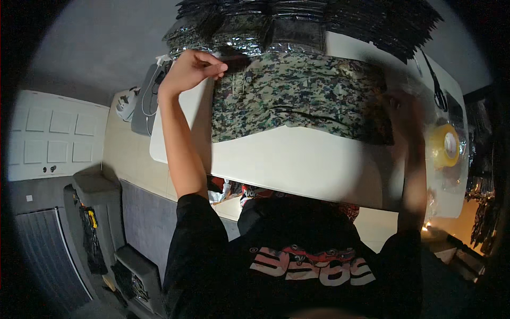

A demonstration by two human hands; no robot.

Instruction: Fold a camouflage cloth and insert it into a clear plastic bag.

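Observation:
A pair of camouflage shorts (297, 98), in green, brown and black, lies spread flat on the white table (297, 159) in front of me. My left hand (191, 73) is raised over its far left corner, thumb and fingers pinched together. Whether anything thin is between those fingertips cannot be made out. At the opposite side, my right hand (401, 111) is by the right edge of the cloth. Shadow and blur hide its fingers, so its grip cannot be told.
Stacks of dark and camouflage garments in clear plastic (239, 34) line the table's far side. Black-handled scissors (440, 95) and a yellowish tape roll (446, 146) lie on the right. A grey sofa (98, 186) and a white door (58, 135) are at left.

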